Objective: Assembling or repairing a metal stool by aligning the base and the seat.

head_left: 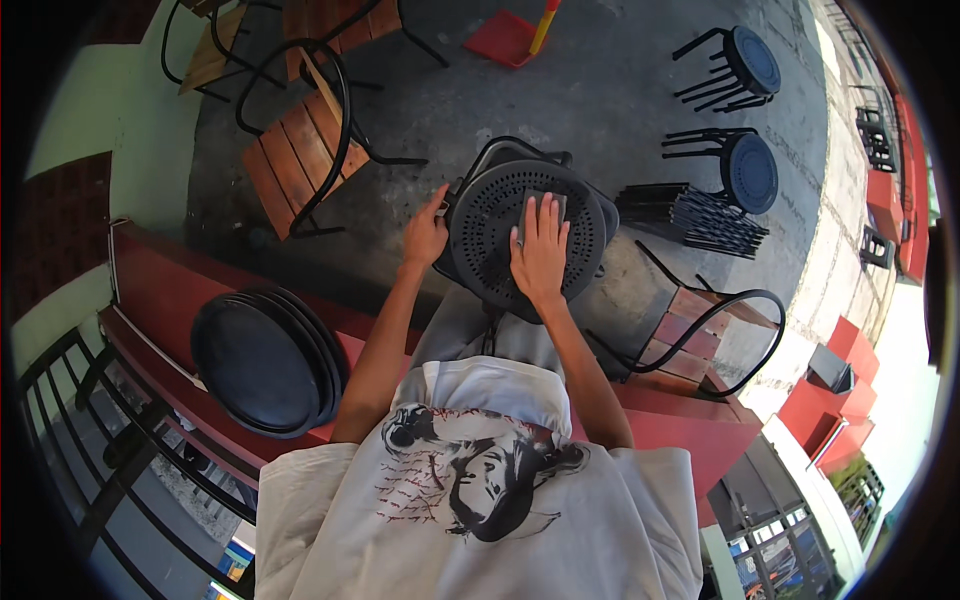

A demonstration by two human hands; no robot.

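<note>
In front of my lap stands a black round stool (480,245) with rings of small holes in its seat. My left hand (427,235) holds the left rim of the seat, fingers curled at the edge and partly hidden. A small dark grey pad (561,204) lies on the seat right of its centre. Over it my right hand (541,250) is pressed palm down, holding the pad against the seat. Most of the pad is hidden under my fingers, and its exact kind does not show.
Wooden-slat chairs with black frames (290,165) stand at the far left, another wooden chair (685,335) at near right. Stacked black stools (752,172) are at the right. Black round trays (260,365) rest on the red ledge (170,270). A red dustpan (500,40) lies beyond.
</note>
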